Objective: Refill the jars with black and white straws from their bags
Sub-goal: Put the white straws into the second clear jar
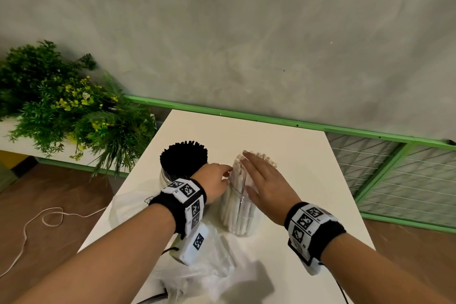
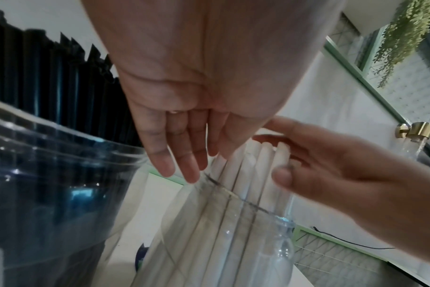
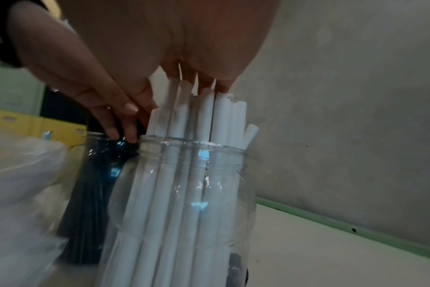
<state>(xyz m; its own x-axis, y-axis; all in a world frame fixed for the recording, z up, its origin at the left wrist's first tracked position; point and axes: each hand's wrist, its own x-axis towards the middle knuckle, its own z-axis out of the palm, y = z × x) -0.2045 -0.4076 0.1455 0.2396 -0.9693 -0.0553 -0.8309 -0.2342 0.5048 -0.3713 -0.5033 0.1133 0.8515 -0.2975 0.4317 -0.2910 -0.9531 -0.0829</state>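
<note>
On the white table (image 1: 291,155), the right hand (image 1: 266,185) lies flat on the white straws (image 1: 237,195) in the clear jar (image 1: 240,226); the left hand (image 1: 213,181), fingers straight, touches them. The black straws (image 1: 183,159) stand left. No writing is readable.

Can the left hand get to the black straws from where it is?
Probably yes. The left hand is by the white straws, and the black straws stand right beside it with open tops and nothing between.
</note>
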